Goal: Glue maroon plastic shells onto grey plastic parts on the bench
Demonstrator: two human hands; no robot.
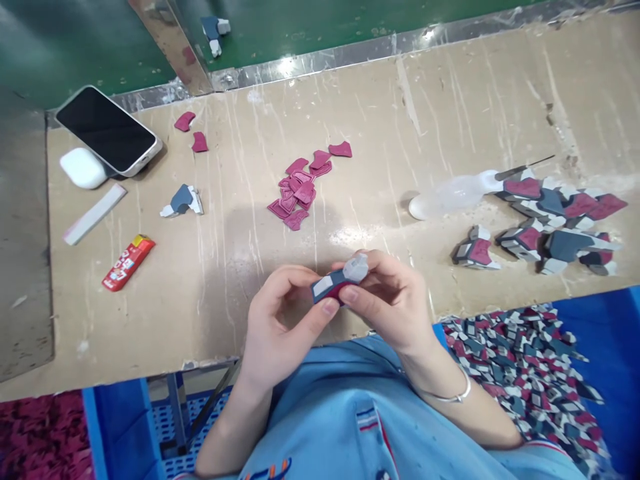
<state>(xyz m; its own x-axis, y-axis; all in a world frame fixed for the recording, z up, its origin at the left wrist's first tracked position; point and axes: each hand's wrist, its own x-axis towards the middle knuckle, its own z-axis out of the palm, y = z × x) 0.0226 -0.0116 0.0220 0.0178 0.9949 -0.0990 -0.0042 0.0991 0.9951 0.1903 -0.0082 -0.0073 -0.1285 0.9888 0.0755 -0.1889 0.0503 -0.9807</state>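
Observation:
Both hands meet at the table's front edge around one small grey, white and maroon plastic part (327,283). My left hand (283,320) pinches its left end between thumb and fingers. My right hand (393,300) grips the right end, near a pale grey rounded piece, with the thumb on the maroon side. Beyond the hands lies a loose pile of maroon pieces (300,190). To the right are several assembled grey, white and maroon parts (477,250) and a translucent bottle (450,197) with a thin dark tip.
On the table (240,147) at left are a phone (110,130), a white case (83,167), a pale strip (95,213), a red packet (129,262) and a grey-white part (184,200). Below the edge, blue bins hold maroon pieces (45,437) and assembled parts (530,373).

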